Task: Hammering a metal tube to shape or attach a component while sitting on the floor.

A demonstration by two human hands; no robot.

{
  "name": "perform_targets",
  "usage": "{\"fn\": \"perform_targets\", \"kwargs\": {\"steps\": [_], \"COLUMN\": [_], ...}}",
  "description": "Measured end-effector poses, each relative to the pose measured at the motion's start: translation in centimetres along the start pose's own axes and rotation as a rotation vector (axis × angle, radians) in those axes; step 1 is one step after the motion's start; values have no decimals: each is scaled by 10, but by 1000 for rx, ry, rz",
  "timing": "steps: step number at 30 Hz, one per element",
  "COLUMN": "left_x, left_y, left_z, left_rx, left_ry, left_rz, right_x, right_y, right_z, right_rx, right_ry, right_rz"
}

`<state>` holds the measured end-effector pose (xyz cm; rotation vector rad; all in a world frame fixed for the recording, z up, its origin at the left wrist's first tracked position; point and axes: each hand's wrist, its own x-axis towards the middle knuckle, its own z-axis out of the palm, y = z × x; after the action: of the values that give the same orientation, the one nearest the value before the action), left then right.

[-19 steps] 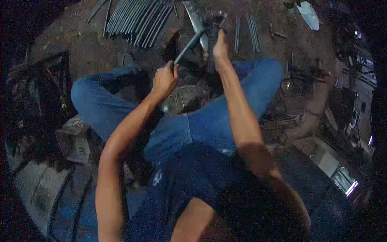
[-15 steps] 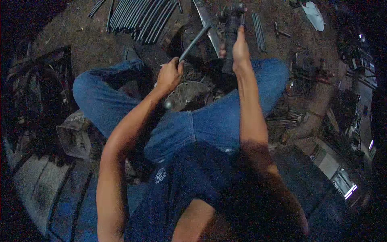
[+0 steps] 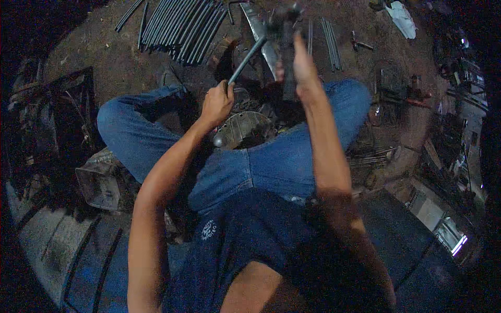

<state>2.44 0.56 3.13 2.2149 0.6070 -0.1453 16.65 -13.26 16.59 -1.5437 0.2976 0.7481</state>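
Note:
My left hand [image 3: 217, 104] is closed round a straight grey metal rod [image 3: 248, 60], which slants up and to the right from the fist. Its far end is close to a dark tool [image 3: 288, 60] that I grip in my right hand [image 3: 306, 70]. That tool has a thick dark body and a wider head at the far end; motion blur hides its exact kind and whether the rod touches it. Below my left hand, between my thighs, lies a rounded metal housing [image 3: 245, 126].
Many similar rods [image 3: 182, 28] lie side by side at the far left, with a few thin rods [image 3: 331, 44] at the far right. A flat metal strip [image 3: 255, 23] lies between them. A white sheet [image 3: 402, 20] and a box-like metal part [image 3: 99, 182] are also on the floor.
The tool in my right hand has shifted slightly left and is more blurred. The rod has moved slightly left and down with my left hand.

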Motion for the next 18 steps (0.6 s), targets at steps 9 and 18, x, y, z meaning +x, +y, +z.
{"fn": "perform_targets", "kwargs": {"steps": [9, 18], "left_x": [-1, -5], "left_y": [3, 3], "left_z": [-1, -5], "left_rx": [14, 20], "left_ry": [53, -22], "left_rz": [4, 1], "right_x": [-56, 25], "right_y": [-122, 64], "right_z": [10, -15], "right_rx": [224, 107], "right_ry": [-25, -61], "right_rz": [-817, -9]}}
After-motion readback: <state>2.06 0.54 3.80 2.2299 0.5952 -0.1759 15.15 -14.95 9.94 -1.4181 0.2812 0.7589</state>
